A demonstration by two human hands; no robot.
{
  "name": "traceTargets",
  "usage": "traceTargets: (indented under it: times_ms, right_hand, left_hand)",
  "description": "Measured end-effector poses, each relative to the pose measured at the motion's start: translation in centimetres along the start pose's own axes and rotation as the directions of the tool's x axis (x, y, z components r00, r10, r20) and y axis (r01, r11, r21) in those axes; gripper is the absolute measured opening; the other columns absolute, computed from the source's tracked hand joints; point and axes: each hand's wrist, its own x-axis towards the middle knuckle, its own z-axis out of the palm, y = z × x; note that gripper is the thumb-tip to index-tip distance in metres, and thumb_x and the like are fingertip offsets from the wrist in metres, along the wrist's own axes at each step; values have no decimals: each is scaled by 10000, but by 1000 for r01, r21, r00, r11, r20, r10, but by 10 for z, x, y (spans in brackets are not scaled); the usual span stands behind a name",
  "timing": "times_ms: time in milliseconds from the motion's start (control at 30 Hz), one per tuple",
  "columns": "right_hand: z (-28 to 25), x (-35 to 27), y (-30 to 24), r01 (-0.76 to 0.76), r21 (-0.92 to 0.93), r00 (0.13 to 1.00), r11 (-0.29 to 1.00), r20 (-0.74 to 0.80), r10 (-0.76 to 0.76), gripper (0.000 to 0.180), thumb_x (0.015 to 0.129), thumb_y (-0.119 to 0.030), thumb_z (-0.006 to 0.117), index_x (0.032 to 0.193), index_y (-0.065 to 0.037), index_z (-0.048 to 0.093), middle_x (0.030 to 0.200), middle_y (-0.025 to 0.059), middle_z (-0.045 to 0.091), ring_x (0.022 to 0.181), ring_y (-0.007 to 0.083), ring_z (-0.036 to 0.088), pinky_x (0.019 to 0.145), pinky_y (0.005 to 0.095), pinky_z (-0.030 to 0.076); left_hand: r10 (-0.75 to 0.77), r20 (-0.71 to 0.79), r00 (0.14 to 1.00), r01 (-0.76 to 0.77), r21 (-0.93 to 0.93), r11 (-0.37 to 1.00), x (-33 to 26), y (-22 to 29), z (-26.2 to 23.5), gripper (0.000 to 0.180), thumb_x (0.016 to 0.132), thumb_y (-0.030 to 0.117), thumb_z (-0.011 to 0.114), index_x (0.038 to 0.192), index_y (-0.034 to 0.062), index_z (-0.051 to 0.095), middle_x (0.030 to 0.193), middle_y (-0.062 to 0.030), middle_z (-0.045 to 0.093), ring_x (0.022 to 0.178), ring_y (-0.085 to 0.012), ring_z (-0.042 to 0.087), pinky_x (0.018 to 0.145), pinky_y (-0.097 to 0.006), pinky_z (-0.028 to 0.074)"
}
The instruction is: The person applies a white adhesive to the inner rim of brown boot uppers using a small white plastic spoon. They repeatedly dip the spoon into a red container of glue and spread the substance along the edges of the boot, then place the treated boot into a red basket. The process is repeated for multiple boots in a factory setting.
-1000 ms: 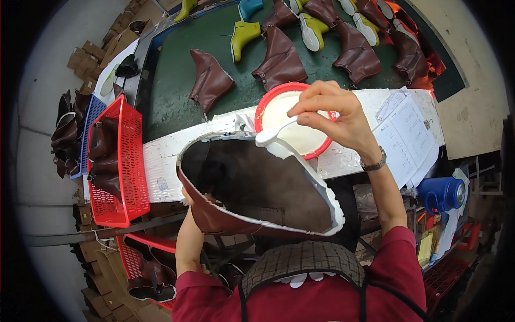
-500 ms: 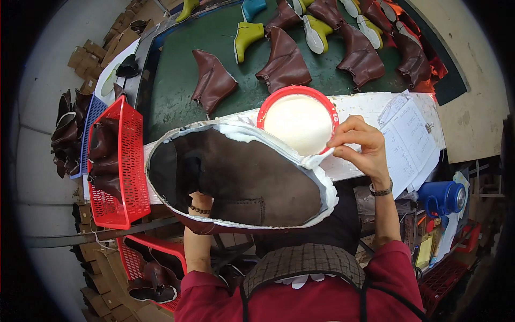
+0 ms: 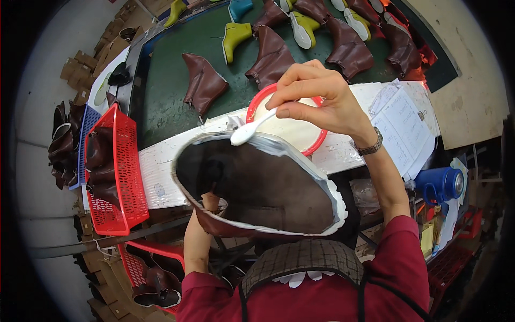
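My left hand (image 3: 211,202) holds up a brown leather boot upper (image 3: 279,206), its open underside facing me. Most of that hand is hidden by the leather; only some skin shows at the opening. White paste coats the turned edge (image 3: 337,201) of the upper, thickest at the right end. Between thumb and fingers, my right hand (image 3: 322,96) pinches a small white spoon-like applicator (image 3: 251,130). Its rounded tip is at the far edge of the upper, toward the left. Beneath the right hand stands a red-rimmed bowl (image 3: 253,105) of creamy white paste (image 3: 287,129), partly covered by the hand.
Brown boot uppers (image 3: 204,83) and yellow-green boots (image 3: 234,40) lie on a green table (image 3: 161,112) beyond the white ledge (image 3: 161,166). Red basket (image 3: 129,177) of uppers stands left. Papers (image 3: 402,126) and a blue jug (image 3: 437,184) are at right.
My right hand has moved left and away from me, carrying the applicator from the upper's right end along its far edge. The boot upper has shifted right and tilted.
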Motion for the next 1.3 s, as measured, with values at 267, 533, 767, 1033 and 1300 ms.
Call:
traceTargets:
  times_ms: [267, 533, 767, 1033, 1300]
  right_hand:
    - [3, -69, 8, -244, 96, 963, 965, -92, 253, 167, 793, -103, 855, 955, -105, 817, 891, 6, 724, 872, 149, 659, 897, 327, 421]
    - [-4, -94, -8, -339, -99, 931, 936, -179, 318, 171, 789, -108, 859, 956, -105, 824, 866, 3, 712, 846, 147, 629, 859, 324, 400]
    - [2, -97, -10, -391, -144, 917, 909, -142, 372, 139, 841, -87, 821, 979, -73, 813, 878, 18, 719, 827, 144, 643, 818, 307, 421]
    - [5, -148, 46, -576, -16, 754, 817, -397, 524, 51, 894, -19, 745, 931, 17, 744, 870, 75, 702, 801, 137, 639, 721, 262, 478]
    - [20, -197, 69, -627, -217, 748, 748, -437, 499, 44, 863, -26, 765, 894, -35, 736, 802, 31, 659, 728, 153, 524, 639, 271, 419]
  left_hand:
    - [23, 2, 1000, -23, 17, 1000, -18, 19, -13, 880, 742, 298, 854, 1458, -33, 463, 1404, -195, 551, 1253, -402, 549, 900, -472, 601]
    - [82, -17, 997, -82, 7, 997, -25, 32, -33, 879, 758, 320, 844, 1464, -32, 455, 1409, -204, 542, 1263, -424, 537, 876, -484, 617]
    - [82, -31, 996, -84, -75, 994, -34, 33, -42, 880, 773, 339, 835, 1470, -31, 447, 1414, -212, 533, 1272, -443, 526, 855, -494, 631]
    - [127, -91, 988, -156, -476, 866, 4, 44, -33, 881, 789, 362, 825, 1477, -30, 438, 1419, -221, 524, 1283, -465, 514, 831, -505, 646]
    - [160, -380, 911, -347, -497, 795, 81, 71, -67, 805, 800, 309, 796, 1470, 19, 457, 1451, -210, 527, 1314, -430, 522, 1075, -610, 499]
